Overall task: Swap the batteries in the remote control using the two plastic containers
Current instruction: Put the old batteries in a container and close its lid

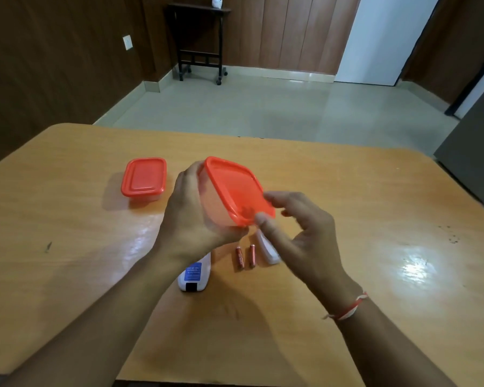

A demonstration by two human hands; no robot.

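Note:
My left hand (192, 216) grips a clear plastic container with an orange lid (234, 188), held tilted above the table. My right hand (296, 227) touches the lid's near corner with thumb and fingertips, fingers spread. A second container with an orange lid (143, 178) rests shut on the table to the left. Below my hands lies the white remote control (194, 275), back side up, partly hidden by my left wrist. Two reddish batteries (245, 256) lie side by side right of it. The white battery cover (267, 248) lies beside them, partly behind my right hand.
The wooden table (375, 233) has a dark smudge near its right edge. Beyond its far edge is tiled floor, a dark wheeled side table (199, 43) against the wood-panelled wall and a grey cabinet (475, 152) at right.

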